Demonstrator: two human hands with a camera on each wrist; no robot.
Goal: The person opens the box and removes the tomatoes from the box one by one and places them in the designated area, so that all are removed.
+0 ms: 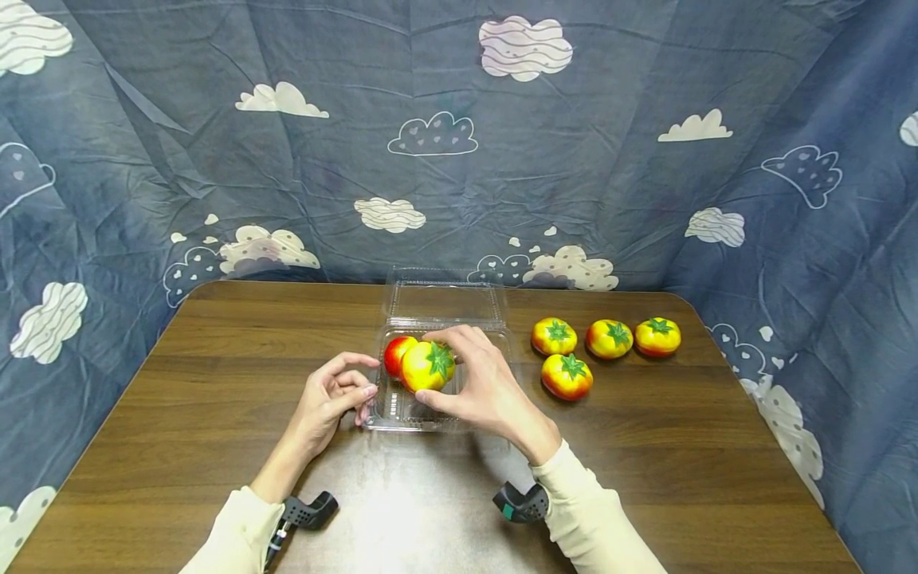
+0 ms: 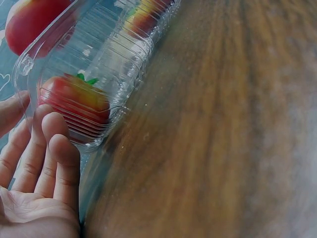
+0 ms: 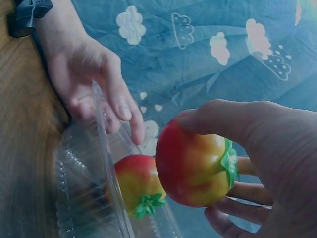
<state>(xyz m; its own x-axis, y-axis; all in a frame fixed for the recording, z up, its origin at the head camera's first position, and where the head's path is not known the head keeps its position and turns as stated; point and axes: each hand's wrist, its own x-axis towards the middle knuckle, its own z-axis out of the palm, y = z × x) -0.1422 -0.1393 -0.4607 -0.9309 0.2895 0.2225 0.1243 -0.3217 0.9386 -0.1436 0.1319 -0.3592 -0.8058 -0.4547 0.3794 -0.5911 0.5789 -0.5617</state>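
The held tomato (image 1: 427, 366) sits in the right hand (image 1: 482, 388), fingers and thumb curled around its sides, green calyx turned toward the palm. In the head view it hangs over the left half of the clear clamshell box (image 1: 402, 410), which lies at table centre with its lid (image 1: 445, 301) folded back at 12 o'clock. A second tomato (image 1: 397, 354) already lies in the tray, just beside the held one at its 10 o'clock; the right wrist view shows it low in the tray, calyx tipped downward, apparently apart from the held one.

The left hand (image 1: 331, 399) rests at the tray's 9 o'clock edge, fingers loosely bent against the thin plastic wall; it grips nothing firmly, and whether the fingertips (image 2: 59, 144) pinch the rim cannot be told.

Recommended handling, as judged from this position:
- Brace the tray wall with the left hand; the plastic appears light and likely to slide.
- Lower the tomato into free floor space beside the seated fruit rather than on top of it.
- Release only once the fruit bears on the tray floor, as a round fruit is likely to roll.

Four loose tomatoes (image 1: 567, 376) stand grouped at 3 o'clock from the box on the wooden table (image 1: 215, 383). A cloud-print cloth (image 1: 459, 159) hangs behind.
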